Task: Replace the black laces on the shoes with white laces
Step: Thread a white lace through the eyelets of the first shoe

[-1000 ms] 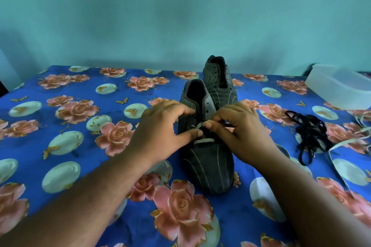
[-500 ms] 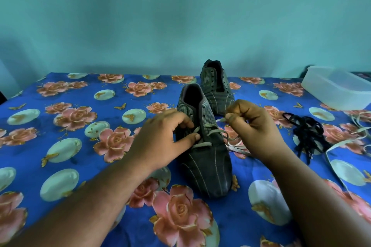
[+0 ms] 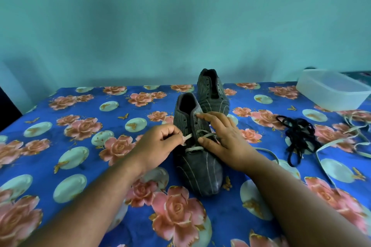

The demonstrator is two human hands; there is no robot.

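Observation:
A dark striped shoe (image 3: 197, 168) stands toe toward me at the table's middle, with a white lace (image 3: 193, 149) threaded through its lowest eyelets. My left hand (image 3: 158, 146) pinches one end of that lace at the shoe's left side. My right hand (image 3: 220, 136) lies with spread fingers on the shoe's right flank and tongue area, thumb near the lace. The second shoe (image 3: 212, 94) stands behind, without laces. A tangle of black laces (image 3: 297, 136) lies to the right.
A floral blue cloth (image 3: 80, 146) covers the table. A translucent plastic box (image 3: 333, 89) sits at the far right corner. Another loose white lace (image 3: 341, 140) trails along the right edge. A teal wall rises behind.
My right hand let go of the lace it had pulled out to the right and came down flat on the shoe. My left hand now pinches the lace end at the left.

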